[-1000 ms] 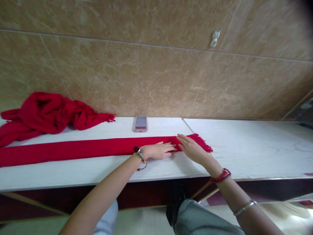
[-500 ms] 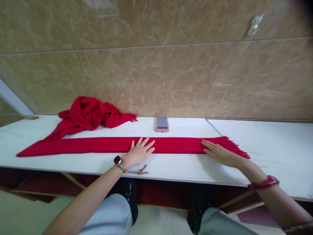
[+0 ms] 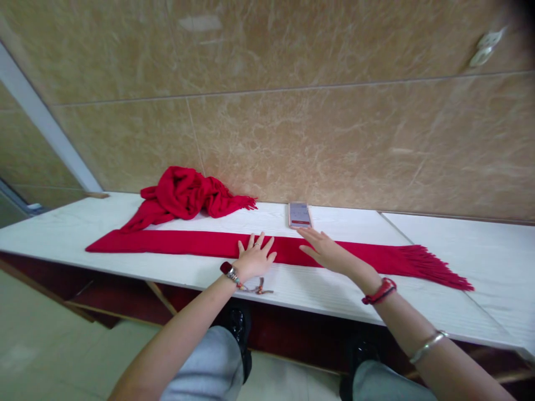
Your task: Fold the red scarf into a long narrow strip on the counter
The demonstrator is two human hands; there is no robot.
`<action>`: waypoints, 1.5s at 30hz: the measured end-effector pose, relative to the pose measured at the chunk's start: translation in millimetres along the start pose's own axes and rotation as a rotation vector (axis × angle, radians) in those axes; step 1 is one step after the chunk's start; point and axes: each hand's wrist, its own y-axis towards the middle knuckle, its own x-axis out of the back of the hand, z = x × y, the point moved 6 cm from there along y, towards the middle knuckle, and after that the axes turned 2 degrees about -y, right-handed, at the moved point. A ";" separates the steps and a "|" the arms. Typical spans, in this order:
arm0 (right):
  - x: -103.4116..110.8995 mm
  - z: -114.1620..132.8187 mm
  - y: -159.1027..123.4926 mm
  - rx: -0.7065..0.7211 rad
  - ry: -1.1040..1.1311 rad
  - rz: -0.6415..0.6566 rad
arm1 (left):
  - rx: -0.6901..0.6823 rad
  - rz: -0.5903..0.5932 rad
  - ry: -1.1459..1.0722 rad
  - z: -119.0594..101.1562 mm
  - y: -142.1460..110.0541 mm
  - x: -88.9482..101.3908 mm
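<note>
A red scarf (image 3: 167,243) lies folded into a long, narrow strip along the white counter, with its fringe (image 3: 434,266) spread at the right end. At the left end the strip runs into a crumpled red heap (image 3: 184,195) of the same cloth. My left hand (image 3: 256,259) rests flat on the strip near its middle, fingers spread. To the right of it, my right hand (image 3: 328,252) is over the strip with fingers stretched out, holding nothing. Whether the right palm touches the cloth I cannot tell.
A phone (image 3: 300,215) lies on the white counter (image 3: 351,301) against the tan tiled wall (image 3: 334,145). Below the counter's front edge are open dark red shelves (image 3: 121,301). A white fitting (image 3: 487,47) sits on the wall at upper right.
My right hand has moved left along the strip, from near the fringe to close to the phone. My left hand stays on the cloth. The view has turned slightly left.
</note>
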 end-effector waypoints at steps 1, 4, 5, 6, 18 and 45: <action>-7.1 18.5 6.2 0.028 -0.004 0.020 | -0.019 0.014 -0.007 0.8 -0.3 0.1; -25.4 50.9 12.0 0.080 -0.060 0.068 | -0.025 0.038 -0.031 18.2 -0.6 -0.7; -29.8 53.6 10.7 0.091 -0.085 0.076 | -0.002 0.034 -0.035 30.0 -1.6 -0.7; -33.2 53.3 8.6 0.102 -0.109 0.080 | 0.034 0.026 -0.034 44.8 -3.7 -0.4; -51.3 31.7 -6.7 0.385 -0.338 -0.018 | 0.716 -0.083 -0.023 291.3 -97.1 14.7; -86.1 204.6 130.4 0.389 0.114 0.159 | 0.968 -0.135 0.042 414.9 -125.4 24.1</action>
